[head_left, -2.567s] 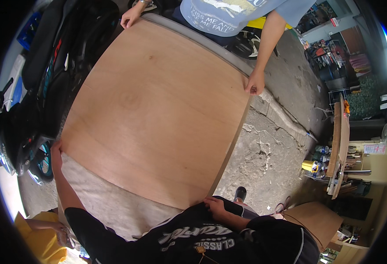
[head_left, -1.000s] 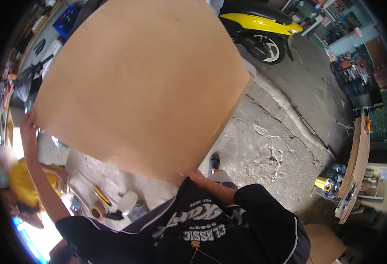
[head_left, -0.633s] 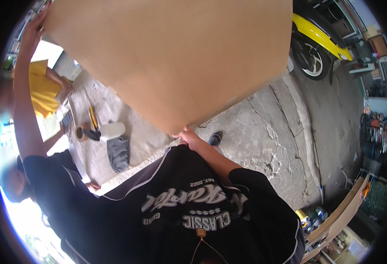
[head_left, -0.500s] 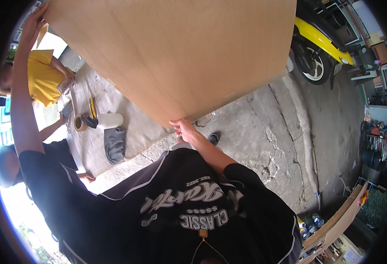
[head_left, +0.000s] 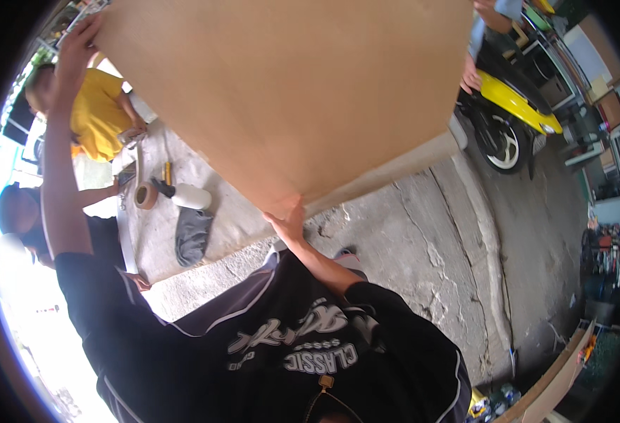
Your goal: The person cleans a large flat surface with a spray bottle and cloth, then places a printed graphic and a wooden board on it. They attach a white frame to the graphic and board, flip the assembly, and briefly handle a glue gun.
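A large brown plywood sheet [head_left: 289, 92] hangs tilted in front of me, over part of a cloth-covered table [head_left: 229, 225]. My left hand [head_left: 81, 42], arm stretched far forward, is closed on its upper-left corner. At the nearest corner, my right hand [head_left: 290, 224] grips the sheet, thumb on the upper face; the fingers beneath are partly hidden. Another person's hand [head_left: 470, 76] is at the sheet's right edge, and a second hand of that person shows higher up. To the left on the table are a tape roll [head_left: 145, 195], a white spray bottle [head_left: 193, 198] and a dark cloth [head_left: 193, 238].
A yellow-handled tool [head_left: 168, 171] lies behind the bottle. At the table's left side are a person in a yellow shirt [head_left: 98, 113] and one in dark clothes [head_left: 102, 240]. A yellow motorcycle [head_left: 514, 106] stands at right on cracked concrete [head_left: 423, 240]. Cardboard [head_left: 553, 381] leans lower right.
Another person's hands have come into view at the sheet's right edge. The view has shifted slightly, and the sheet's near corner sits a little farther left relative to the floor.
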The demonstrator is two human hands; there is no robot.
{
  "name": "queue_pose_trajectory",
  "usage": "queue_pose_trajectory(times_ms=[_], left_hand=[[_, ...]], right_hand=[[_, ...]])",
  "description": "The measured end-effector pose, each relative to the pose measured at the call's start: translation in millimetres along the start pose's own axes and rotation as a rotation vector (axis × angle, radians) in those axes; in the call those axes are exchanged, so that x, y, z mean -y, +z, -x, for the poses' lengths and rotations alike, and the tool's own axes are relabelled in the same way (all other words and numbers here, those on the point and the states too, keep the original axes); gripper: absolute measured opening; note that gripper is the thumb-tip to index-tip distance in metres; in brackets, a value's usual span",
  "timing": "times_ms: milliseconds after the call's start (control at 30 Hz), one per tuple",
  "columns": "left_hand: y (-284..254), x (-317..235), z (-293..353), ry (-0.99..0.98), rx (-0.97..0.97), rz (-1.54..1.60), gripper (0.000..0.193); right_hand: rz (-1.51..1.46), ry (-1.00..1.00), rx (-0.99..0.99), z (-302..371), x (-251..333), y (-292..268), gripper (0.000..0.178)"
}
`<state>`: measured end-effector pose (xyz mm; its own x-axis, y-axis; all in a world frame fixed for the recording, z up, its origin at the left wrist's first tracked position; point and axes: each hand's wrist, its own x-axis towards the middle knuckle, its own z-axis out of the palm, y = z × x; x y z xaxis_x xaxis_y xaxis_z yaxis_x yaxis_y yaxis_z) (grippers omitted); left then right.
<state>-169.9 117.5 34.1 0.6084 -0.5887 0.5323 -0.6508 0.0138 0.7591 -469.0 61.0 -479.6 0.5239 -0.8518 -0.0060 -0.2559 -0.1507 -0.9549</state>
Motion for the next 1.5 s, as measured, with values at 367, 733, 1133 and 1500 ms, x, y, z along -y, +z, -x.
queue_pose_trajectory(times_ms=[367,733,1133,1500], left_hand=[[36,-78,63,0.343,0.014,-0.057,0.019],[50,-68,23,0.591,-0.210,0.394,0.024],[61,7,60,0.101,0.084,1.070,0.044],[199,192,270,-2.264,0.465,1.247,0.060]], right_hand=[[0.432,-0.754,-0.564,-6,273,-19,0.090],[0.462,-0.769,-0.755,-25,406,27,0.067],[0.359,-0.628,-0.804,-21,405,-5,0.059],[0.389,-0.502,-0.866,-35,431,6,0.047]])
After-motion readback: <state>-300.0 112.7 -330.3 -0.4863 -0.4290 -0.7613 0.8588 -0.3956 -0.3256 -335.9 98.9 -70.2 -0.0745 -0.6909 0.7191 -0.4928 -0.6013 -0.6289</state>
